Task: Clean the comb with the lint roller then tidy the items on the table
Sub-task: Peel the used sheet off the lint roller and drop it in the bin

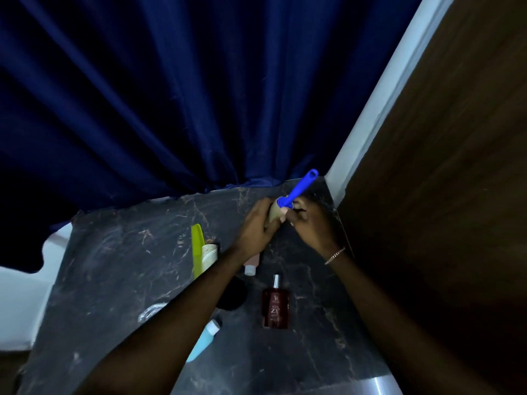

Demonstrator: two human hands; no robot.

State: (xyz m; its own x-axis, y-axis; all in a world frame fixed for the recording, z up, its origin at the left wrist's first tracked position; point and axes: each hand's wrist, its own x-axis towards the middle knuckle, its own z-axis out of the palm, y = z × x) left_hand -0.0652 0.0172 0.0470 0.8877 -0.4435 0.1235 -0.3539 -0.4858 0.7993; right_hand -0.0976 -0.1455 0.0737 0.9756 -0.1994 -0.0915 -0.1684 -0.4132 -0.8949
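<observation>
Bare forearms, thin chain bracelet [335, 255] on right wrist.

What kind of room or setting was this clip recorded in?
Probably a bedroom or dressing corner at home: a dark marble-look tabletop holding a green comb and a red perfume bottle, with a navy curtain behind and a wood-panelled wall alongside.

— What colours do you get? 
— Deep navy curtain [171, 95], folded. The surface [119, 252] is black marble with pale brownish veins.
— And the small things? 
— Bright blue lint roller [296, 189] handle, lime-green comb [196, 252], dark red bottle [275, 307], light blue bottle [201, 342].
</observation>
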